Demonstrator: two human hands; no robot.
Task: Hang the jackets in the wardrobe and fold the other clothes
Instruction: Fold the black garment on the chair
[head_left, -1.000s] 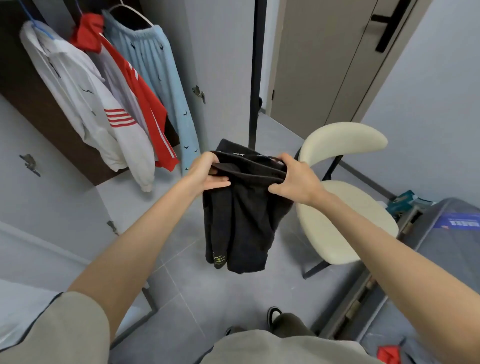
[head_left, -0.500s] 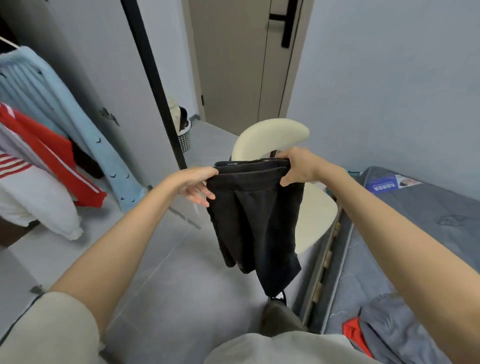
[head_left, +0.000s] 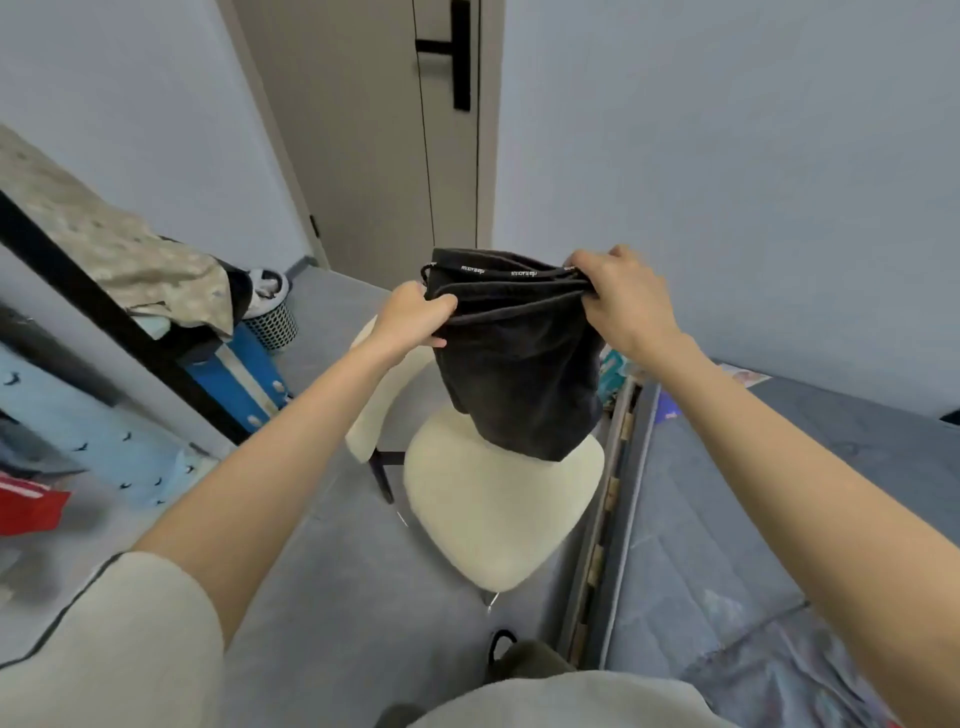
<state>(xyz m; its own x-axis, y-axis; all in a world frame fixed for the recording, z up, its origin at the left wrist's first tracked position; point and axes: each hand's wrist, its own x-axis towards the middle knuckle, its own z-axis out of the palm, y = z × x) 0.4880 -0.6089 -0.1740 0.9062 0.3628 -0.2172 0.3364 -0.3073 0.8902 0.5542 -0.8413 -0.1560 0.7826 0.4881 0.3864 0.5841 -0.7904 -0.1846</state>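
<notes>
Left hand (head_left: 410, 319) and right hand (head_left: 623, 306) each grip the waistband of the shorts (head_left: 519, 384), hanging over the chair (head_left: 498, 514) seat. I'd keep the band taut and lay them flat before folding.

One left hand (head_left: 410, 319), one right hand (head_left: 623, 301), one black garment (head_left: 519, 374), one cream chair (head_left: 498, 509), one mesh bin (head_left: 272, 325).
</notes>
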